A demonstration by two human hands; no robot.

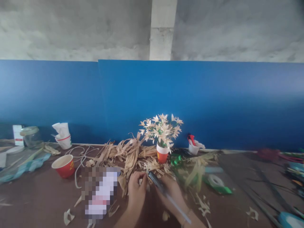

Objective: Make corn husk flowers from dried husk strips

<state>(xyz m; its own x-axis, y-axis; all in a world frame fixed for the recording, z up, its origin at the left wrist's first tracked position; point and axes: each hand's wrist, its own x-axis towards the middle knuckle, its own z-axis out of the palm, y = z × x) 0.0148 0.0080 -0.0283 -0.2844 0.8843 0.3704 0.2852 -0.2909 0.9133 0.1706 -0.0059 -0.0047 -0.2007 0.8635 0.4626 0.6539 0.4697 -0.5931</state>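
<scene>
My left hand (137, 187) is closed in a pinch on a small pale piece of corn husk (140, 181), mostly covered by the fingers. Close beside it, my right hand (171, 192) grips a slim dark tool (155, 182) with a long light-grey rear end running back over the wrist. Its tip points toward the left fingers; blur hides its exact kind. Just beyond both hands stands a red and white paper cup (162, 155) holding a bunch of pale star-shaped flowers (162, 129). Dry corn husks (131, 152) lie heaped behind the left hand.
Left of the hands lie a blurred-out phone (102, 194), a white cable (82, 158) and a red paper cup (63, 166). Rightward are a roll of green ribbon (217, 183) and a small white cup (193, 148) with a red-handled item. A blue partition (190, 95) rises behind.
</scene>
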